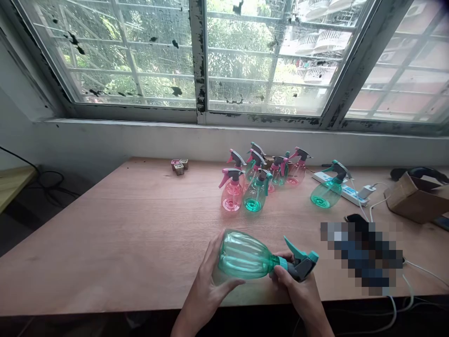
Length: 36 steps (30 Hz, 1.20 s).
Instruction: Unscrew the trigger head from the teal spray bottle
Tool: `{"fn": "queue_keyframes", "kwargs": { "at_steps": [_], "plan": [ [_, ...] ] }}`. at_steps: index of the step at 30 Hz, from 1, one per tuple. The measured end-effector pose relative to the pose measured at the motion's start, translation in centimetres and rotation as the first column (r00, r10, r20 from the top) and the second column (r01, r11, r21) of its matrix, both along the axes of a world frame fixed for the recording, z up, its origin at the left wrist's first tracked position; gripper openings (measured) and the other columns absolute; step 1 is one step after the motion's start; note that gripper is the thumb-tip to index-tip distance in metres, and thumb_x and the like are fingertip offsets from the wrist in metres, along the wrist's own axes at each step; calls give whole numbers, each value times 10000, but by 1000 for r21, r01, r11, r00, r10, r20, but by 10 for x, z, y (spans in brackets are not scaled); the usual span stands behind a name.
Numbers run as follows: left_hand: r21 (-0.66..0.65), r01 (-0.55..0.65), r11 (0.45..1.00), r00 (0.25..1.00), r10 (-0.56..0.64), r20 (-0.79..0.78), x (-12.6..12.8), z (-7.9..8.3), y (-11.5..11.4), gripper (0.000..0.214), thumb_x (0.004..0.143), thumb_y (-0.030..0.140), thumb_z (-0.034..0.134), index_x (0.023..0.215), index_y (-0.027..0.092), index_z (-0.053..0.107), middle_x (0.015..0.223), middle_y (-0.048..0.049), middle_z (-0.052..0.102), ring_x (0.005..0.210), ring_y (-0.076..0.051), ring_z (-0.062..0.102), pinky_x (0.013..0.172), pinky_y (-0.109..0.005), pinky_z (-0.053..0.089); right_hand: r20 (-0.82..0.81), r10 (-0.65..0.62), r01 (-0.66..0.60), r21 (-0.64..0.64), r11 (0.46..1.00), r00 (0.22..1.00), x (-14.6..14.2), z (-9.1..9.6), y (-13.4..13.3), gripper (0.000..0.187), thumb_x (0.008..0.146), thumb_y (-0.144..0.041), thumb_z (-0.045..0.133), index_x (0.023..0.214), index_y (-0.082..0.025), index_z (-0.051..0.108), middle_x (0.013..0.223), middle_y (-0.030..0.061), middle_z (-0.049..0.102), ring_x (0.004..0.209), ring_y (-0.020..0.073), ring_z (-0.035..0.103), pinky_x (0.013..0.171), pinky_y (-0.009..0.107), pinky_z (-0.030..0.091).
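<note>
A translucent green spray bottle (245,255) lies on its side in the air between my hands, above the table's front edge. Its dark grey and teal trigger head points right. My left hand (210,276) cups the bottle's base, thumb along the near side and fingers behind. With fingers closed round the teal collar and neck, my right hand (298,285) grips the other end. Beyond them stand several more spray bottles, among them a pink one (232,194) and a green one (255,194) in front. Another green spray bottle (326,189) stands apart on the right.
Small patterned blocks (179,167) sit at the back left of the wooden table (122,243). On the right are a white power strip (354,194) with cables, an open cardboard box (417,196) and a blurred-out object (365,255). A window runs behind the table.
</note>
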<state>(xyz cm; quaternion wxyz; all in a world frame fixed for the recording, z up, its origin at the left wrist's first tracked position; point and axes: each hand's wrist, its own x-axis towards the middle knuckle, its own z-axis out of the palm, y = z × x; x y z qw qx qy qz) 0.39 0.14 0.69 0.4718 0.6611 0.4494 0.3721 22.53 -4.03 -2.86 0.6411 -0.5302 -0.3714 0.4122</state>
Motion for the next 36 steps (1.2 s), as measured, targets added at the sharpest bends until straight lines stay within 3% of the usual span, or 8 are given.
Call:
{"fn": "queue_keyframes", "kwargs": {
  "at_steps": [6,10,14,19,22,26,31,36],
  "plan": [
    [-122,-37,992,997,45,64,2,-4,-2,1204,709,504,840,1606,273,71,1686,-81,234,1561,-288,153,1273,-459,178,-22,27,-27,12,1000,999,0,-3,-1,365,716,-462,849,911,-190,704,532,-7,652,466,154,569,497,279,462],
    [-58,-20,998,999,23,49,2,0,-2,1058,716,494,840,1574,335,241,1653,-38,320,1543,-286,224,1269,-437,201,-36,68,-67,14,998,997,2,-6,-2,358,728,-452,843,935,-194,706,529,-18,640,463,146,558,495,273,451],
    [-53,57,997,997,-54,59,0,-1,-3,935,810,450,774,1556,453,210,1651,28,332,1522,-267,290,1262,-471,218,-75,73,-71,28,997,995,4,-9,-2,336,741,-474,825,915,-221,690,547,-22,651,448,148,554,494,284,446],
    [-78,40,996,995,-32,100,0,-6,-4,1176,724,448,849,1600,338,73,1690,-60,226,1547,-316,204,1263,-498,197,-28,97,-97,8,995,995,5,-9,-2,369,725,-487,838,958,-232,710,571,-14,663,490,180,584,536,322,457],
    [-84,24,996,993,-14,115,1,-4,-3,1041,765,458,814,1589,309,196,1653,-69,328,1514,-306,304,1256,-467,237,27,89,-89,-8,996,996,5,-7,-2,400,698,-498,856,960,-224,731,585,-2,671,525,200,603,568,344,476],
    [-44,21,999,997,-18,72,2,0,-2,877,825,458,756,1554,393,273,1645,-2,350,1517,-276,303,1260,-461,224,-19,51,-51,-1,999,999,4,-4,-1,348,727,-492,836,898,-213,716,574,-4,667,512,171,598,549,300,478],
    [-42,14,999,999,-11,52,3,-1,-2,1069,742,464,832,1586,350,186,1657,-48,322,1514,-316,299,1253,-489,236,50,-1,1,4,1000,999,4,-3,-2,358,680,-477,863,897,-220,744,664,20,711,572,200,632,569,321,516],
    [-31,19,999,995,-16,97,0,-1,1,862,827,466,753,1555,307,320,1637,-61,366,1512,-316,304,1257,-492,226,49,7,-6,-31,999,999,3,0,-2,381,685,-467,864,938,-210,739,666,17,714,585,213,638,603,347,507]
  ]
}}
